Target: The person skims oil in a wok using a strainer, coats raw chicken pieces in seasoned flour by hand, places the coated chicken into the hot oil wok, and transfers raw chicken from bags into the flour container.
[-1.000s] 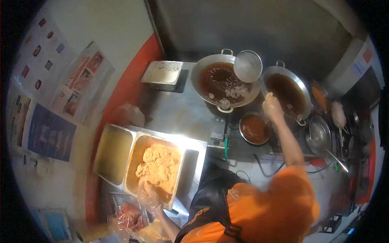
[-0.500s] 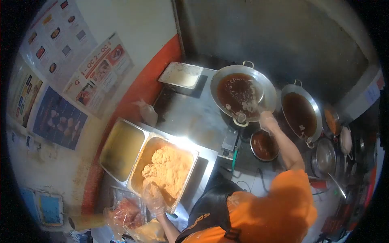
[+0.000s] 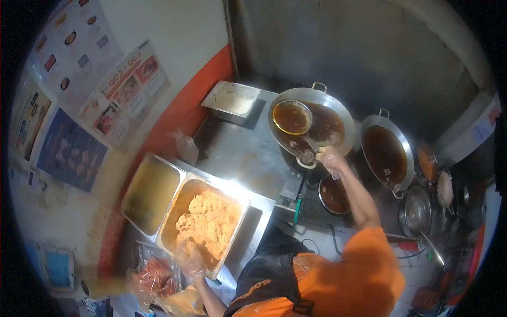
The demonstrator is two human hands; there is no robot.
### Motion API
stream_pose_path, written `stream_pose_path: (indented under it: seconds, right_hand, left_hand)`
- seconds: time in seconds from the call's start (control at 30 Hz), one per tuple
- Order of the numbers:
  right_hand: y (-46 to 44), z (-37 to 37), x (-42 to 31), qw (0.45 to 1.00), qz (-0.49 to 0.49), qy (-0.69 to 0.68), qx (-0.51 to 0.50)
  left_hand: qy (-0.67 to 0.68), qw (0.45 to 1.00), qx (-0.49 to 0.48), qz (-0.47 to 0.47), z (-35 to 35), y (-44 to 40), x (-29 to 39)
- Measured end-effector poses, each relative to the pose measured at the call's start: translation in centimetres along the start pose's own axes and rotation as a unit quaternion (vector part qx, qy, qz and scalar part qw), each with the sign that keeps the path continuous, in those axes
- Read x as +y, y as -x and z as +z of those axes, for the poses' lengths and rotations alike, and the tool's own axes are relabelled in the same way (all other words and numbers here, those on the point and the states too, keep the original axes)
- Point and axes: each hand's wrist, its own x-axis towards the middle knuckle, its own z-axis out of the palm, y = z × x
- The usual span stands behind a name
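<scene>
My right hand (image 3: 331, 160), in a clear plastic glove, is closed round the handle of a round mesh skimmer (image 3: 292, 118). The skimmer's basket lies at the left part of a wide wok (image 3: 346, 113) of dark oil, with foam and bits floating beside it. My left hand (image 3: 191, 260), gloved too, rests at the near left edge of a metal tray (image 3: 244, 208) of orange-tinted flour. Its fingers look loosely spread against the flour-coated pieces (image 3: 211, 215) heaped there; I see nothing gripped in them.
A pan of yellowish liquid (image 3: 150, 193) adjoins the flour tray. Bagged raw meat (image 3: 153, 277) lies below it. Another metal pan (image 3: 232, 98) sits at the back of the counter. To the right are a second oil wok (image 3: 388, 150), a smaller oil pan (image 3: 334, 196) and several strainers (image 3: 417, 211).
My right hand has shifted left, and the skimmer has moved from the wok's right side to its left, its mesh now showing clearly. My left hand stays at the flour tray.
</scene>
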Motion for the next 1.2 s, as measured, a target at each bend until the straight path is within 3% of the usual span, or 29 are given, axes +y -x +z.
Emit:
stream_pose_path:
  seconds: [0.07,0.2,0.27,0.37,0.57,0.67,0.73,0.8,0.9,1.0,1.1,1.2]
  right_hand:
    - [0.4,-0.4,-0.6,1.000,0.004,-0.024,-0.017]
    - [0.2,-0.4,0.0,0.998,-0.037,-0.039,-0.021]
    - [0.0,-0.5,0.7,0.998,-0.043,-0.053,-0.011]
    - [0.9,-1.6,0.1,0.991,-0.033,-0.117,-0.061]
    - [2.5,-1.1,-0.4,0.946,0.043,-0.308,-0.090]
    - [3.5,-1.2,-0.4,0.922,0.046,-0.368,-0.111]
    - [4.6,-1.6,-0.7,0.883,0.075,-0.443,-0.134]
    - [5.5,-1.4,-0.3,0.880,0.066,-0.453,-0.124]
    - [6.7,-1.2,0.3,0.888,0.052,-0.446,-0.101]
    - [8.1,-1.1,1.0,0.883,0.083,-0.458,-0.061]
    - [10.4,-1.8,1.6,0.905,0.095,-0.410,-0.058]
    - [13.5,-2.3,3.6,0.892,0.078,-0.441,-0.060]
  left_hand:
    - [-0.078,0.993,0.008,0.084,0.0,-0.5,-2.2]
    - [-0.059,0.992,0.023,0.107,0.0,-0.2,-2.5]
    - [-0.127,0.982,0.038,0.134,0.0,-0.3,-2.8]
    - [-0.125,0.975,0.034,0.179,0.1,-0.7,-4.0]
    - [-0.039,0.993,0.014,0.108,0.1,-0.3,-2.7]
    - [-0.092,0.977,0.049,0.185,0.1,-0.1,-3.2]
    - [-0.066,0.983,0.031,0.171,0.3,-0.7,-5.0]
    - [-0.041,0.987,0.012,0.157,0.3,-0.9,-5.8]
    - [-0.089,0.970,0.047,0.222,0.3,-0.7,-4.7]
    - [-0.041,0.983,0.006,0.179,-0.1,-0.5,-4.0]
    - [-0.090,0.984,-0.013,0.155,-0.2,-0.5,-4.3]
    - [-0.192,0.972,-0.021,0.136,-0.3,-0.6,-4.7]
